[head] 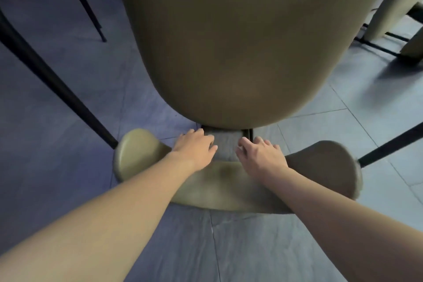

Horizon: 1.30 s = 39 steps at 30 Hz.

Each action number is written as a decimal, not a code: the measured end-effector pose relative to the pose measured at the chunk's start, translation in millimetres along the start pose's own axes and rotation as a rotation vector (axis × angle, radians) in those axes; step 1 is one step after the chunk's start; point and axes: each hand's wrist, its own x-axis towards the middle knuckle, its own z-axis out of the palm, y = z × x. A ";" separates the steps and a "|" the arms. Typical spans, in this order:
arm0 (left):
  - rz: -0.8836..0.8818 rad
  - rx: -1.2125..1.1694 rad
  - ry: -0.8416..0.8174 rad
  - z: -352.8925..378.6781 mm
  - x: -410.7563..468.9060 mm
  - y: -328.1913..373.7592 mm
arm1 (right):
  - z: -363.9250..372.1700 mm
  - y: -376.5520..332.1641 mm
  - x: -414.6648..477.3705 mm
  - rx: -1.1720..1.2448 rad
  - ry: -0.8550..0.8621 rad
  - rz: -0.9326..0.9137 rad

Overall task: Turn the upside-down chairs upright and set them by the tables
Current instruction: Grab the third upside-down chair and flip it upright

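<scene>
An olive-tan padded chair fills the middle of the head view, seen from above and behind. Its broad rounded seat [229, 41] stretches away from me. Its curved backrest [219, 181] lies closest to me, with wings at both ends. My left hand [194, 149] lies on the backrest's top left of centre, fingers curled over the inner edge. A little to the right, my right hand [261, 155] holds the same edge in the same way. Between the two hands shows the grey gap with a black frame bar [225, 142] joining seat and backrest.
A long black leg [57, 84] slants in from the left and ends by the backrest's left wing. Another black leg [393, 144] comes in from the right. A second tan chair [389, 7] on a black frame stands at the top right. Grey floor tiles [251, 247] lie below.
</scene>
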 end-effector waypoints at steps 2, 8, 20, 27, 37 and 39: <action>-0.038 -0.014 -0.075 22.1 9.1 -1.5 | 17.6 2.0 7.7 -0.029 -0.030 0.002; -0.093 -0.013 -0.168 51.5 19.3 2.5 | 43.6 11.4 15.6 -0.124 -0.099 0.064; -0.158 0.141 -0.200 74.2 29.1 0.5 | 57.7 14.8 15.7 -0.372 -0.091 0.080; -0.119 0.111 -0.200 39.2 -2.1 0.6 | 21.4 8.1 -13.2 -0.383 -0.099 0.034; -0.078 0.101 -0.431 -214.7 -63.5 38.4 | -238.9 -12.1 -70.6 -0.340 -0.279 -0.050; -0.070 0.116 -0.472 -267.1 -54.1 39.7 | -298.6 -18.0 -64.7 -0.351 -0.316 -0.035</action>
